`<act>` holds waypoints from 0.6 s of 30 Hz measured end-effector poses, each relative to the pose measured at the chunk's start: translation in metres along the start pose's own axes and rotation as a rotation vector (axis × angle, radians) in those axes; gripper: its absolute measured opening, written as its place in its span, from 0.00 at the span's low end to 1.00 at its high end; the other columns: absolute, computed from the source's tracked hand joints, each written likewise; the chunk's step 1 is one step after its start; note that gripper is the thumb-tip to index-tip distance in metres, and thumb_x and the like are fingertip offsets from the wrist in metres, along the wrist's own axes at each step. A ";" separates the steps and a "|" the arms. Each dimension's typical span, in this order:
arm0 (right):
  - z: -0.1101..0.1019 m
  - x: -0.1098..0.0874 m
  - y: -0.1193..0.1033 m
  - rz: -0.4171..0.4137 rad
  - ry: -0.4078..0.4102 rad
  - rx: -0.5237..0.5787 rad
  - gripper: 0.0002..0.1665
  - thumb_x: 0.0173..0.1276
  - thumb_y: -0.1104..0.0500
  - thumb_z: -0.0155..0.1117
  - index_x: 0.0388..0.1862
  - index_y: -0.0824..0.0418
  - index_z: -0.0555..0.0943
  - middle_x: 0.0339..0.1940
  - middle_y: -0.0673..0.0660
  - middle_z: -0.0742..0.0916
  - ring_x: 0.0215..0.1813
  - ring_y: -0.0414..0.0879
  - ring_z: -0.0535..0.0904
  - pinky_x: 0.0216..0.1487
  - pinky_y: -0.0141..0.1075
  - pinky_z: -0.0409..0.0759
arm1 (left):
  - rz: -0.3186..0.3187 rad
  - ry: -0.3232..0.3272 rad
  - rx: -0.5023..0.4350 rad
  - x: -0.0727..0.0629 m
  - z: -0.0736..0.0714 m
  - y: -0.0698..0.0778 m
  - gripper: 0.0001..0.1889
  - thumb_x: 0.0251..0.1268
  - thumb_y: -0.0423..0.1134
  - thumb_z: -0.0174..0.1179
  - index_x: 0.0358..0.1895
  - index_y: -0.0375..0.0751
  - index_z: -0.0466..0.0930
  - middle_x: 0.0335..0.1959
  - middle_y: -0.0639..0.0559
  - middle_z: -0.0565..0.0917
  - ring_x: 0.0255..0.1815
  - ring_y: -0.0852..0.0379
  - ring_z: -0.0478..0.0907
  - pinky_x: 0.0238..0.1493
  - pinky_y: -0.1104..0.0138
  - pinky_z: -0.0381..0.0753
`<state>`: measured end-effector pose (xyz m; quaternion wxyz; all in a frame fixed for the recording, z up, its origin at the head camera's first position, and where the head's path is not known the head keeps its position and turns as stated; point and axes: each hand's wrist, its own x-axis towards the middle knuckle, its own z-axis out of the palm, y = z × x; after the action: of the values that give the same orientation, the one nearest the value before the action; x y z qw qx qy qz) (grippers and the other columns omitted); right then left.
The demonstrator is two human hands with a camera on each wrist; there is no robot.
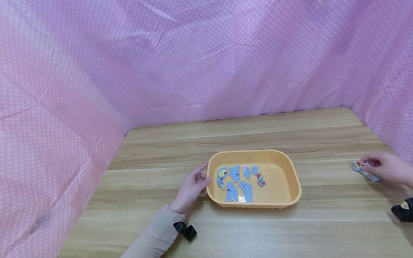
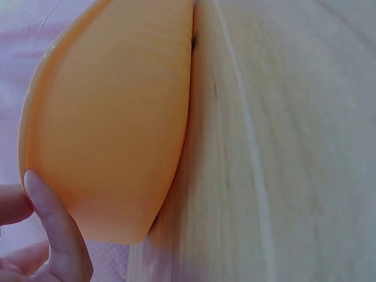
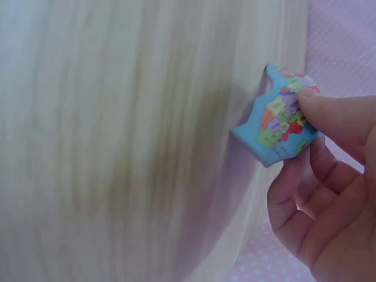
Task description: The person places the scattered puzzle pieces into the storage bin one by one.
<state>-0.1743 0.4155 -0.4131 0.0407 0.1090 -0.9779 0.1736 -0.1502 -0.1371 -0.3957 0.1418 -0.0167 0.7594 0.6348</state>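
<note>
A yellow-orange plastic tray point(image 1: 292, 179) stands on the wooden table, with several flat blue map puzzle pieces point(image 1: 235, 173) lying in its left half. My left hand point(image 1: 190, 190) grips the tray's left end, thumb and finger at the rim; the left wrist view shows the thumb point(image 2: 50, 211) against the wall. Far to the right, my right hand point(image 1: 392, 168) pinches a blue puzzle piece point(image 3: 258, 135) printed with a many-coloured map. Its thumb lies on the printed face, and the fingers are partly hidden behind the piece.
The wood-grain table point(image 1: 161, 154) extends around the tray on all sides. Pink dotted cloth point(image 1: 193, 71) hangs behind the table and along both sides. A black wrist device point(image 1: 185, 230) sits on the left sleeve, another point(image 1: 403, 211) by the right wrist.
</note>
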 end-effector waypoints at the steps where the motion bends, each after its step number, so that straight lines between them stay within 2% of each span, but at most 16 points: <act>1: -0.001 0.001 -0.002 0.010 -0.025 -0.015 0.06 0.59 0.63 0.67 0.29 0.66 0.80 0.21 0.42 0.75 0.24 0.26 0.61 0.25 0.29 0.63 | 0.001 0.000 -0.003 0.000 0.000 0.000 0.30 0.66 0.31 0.57 0.70 0.42 0.61 0.34 0.49 0.74 0.22 0.62 0.72 0.24 0.71 0.76; 5: -0.002 0.005 -0.013 0.002 -0.074 -0.007 0.05 0.61 0.62 0.66 0.33 0.63 0.81 0.26 0.43 0.80 0.27 0.22 0.64 0.27 0.28 0.69 | -0.001 0.003 -0.005 -0.001 0.000 0.001 0.30 0.66 0.30 0.56 0.70 0.43 0.61 0.34 0.48 0.74 0.22 0.62 0.71 0.24 0.71 0.75; 7: 0.000 0.007 -0.019 -0.018 -0.085 0.037 0.05 0.62 0.63 0.65 0.35 0.64 0.81 0.27 0.41 0.81 0.29 0.22 0.66 0.27 0.27 0.69 | -0.001 0.005 -0.002 0.000 0.001 0.002 0.30 0.66 0.30 0.56 0.70 0.43 0.61 0.34 0.48 0.74 0.22 0.62 0.71 0.24 0.70 0.75; 13: 0.005 0.010 -0.038 -0.107 -0.015 0.114 0.08 0.58 0.64 0.68 0.37 0.65 0.81 0.24 0.33 0.77 0.28 0.23 0.67 0.26 0.25 0.67 | 0.001 0.008 0.004 0.000 0.001 0.002 0.30 0.66 0.30 0.57 0.70 0.43 0.61 0.34 0.48 0.74 0.23 0.62 0.71 0.25 0.69 0.76; 18: 0.008 0.013 -0.057 -0.127 -0.022 0.111 0.15 0.58 0.63 0.69 0.44 0.64 0.81 0.24 0.37 0.76 0.28 0.26 0.66 0.26 0.28 0.66 | 0.010 0.009 0.003 0.000 0.001 0.002 0.30 0.65 0.30 0.57 0.70 0.43 0.62 0.34 0.49 0.73 0.23 0.62 0.72 0.25 0.69 0.75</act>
<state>-0.1744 0.3575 -0.4001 0.0346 0.1750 -0.9583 0.2232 -0.1502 -0.1358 -0.3940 0.1350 -0.0156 0.7612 0.6341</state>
